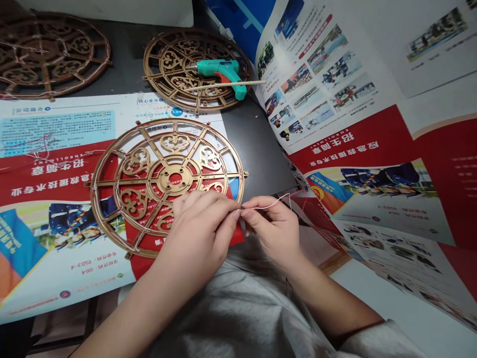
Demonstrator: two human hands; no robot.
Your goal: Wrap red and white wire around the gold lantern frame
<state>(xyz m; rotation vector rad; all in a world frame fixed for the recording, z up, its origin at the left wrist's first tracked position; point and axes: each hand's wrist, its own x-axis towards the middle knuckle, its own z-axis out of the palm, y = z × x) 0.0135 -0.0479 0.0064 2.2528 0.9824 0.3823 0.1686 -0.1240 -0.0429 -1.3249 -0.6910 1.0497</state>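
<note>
A round, gold-brown openwork frame (175,164) lies on a printed poster sheet, with thin wires running round its ring. My left hand (203,223) rests over the frame's lower right part, thumb and fingers pinched at its right rim. Just to the right, my right hand (274,226) pinches a thin white wire (278,201) between thumb and forefinger. The fingertips of both hands nearly meet at the rim. The wire passes over the right forefinger and bends at a loose loop. What lies between the left fingertips is too small to make out.
A teal glue gun (219,69) and a thin wooden stick (223,85) lie on a second round frame (167,47) behind. A third frame (48,54) is at the back left. Loose wires (46,149) lie on the poster (93,268). Large printed sheets (372,144) rise at the right.
</note>
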